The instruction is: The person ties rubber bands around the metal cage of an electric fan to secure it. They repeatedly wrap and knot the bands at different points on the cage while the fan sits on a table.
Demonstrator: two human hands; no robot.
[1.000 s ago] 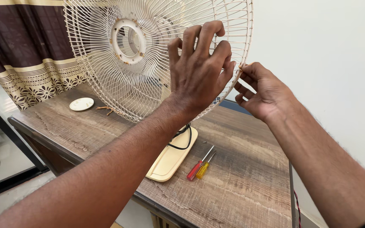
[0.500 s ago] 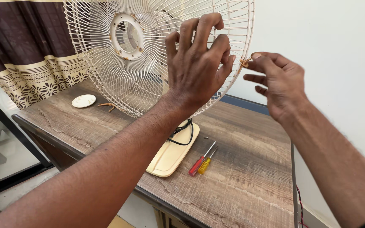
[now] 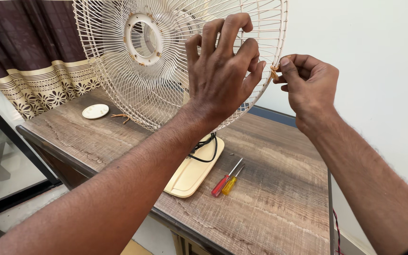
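Observation:
A cream wire fan grille [image 3: 119,71] stands upright over the wooden table [image 3: 279,189]. My left hand [image 3: 223,71] presses flat against the grille's right side, fingers spread over the wires. My right hand [image 3: 308,82] is at the grille's right rim, thumb and fingers pinched on a small rusty clip [image 3: 274,72] on the rim. The fan's cream base [image 3: 192,172] lies on the table below, with a black cord [image 3: 204,146] coiled on it.
A red-handled screwdriver [image 3: 223,182] and a yellow-handled one [image 3: 232,182] lie side by side right of the base. A round cream cap [image 3: 95,111] and a small rusty clip [image 3: 120,116] lie at the table's back left. A patterned curtain [image 3: 29,61] hangs behind; a white wall [image 3: 378,47] is at the right.
My right hand has risen along the grille's rim and closed its fingers on the small clip. My left hand has stayed against the grille.

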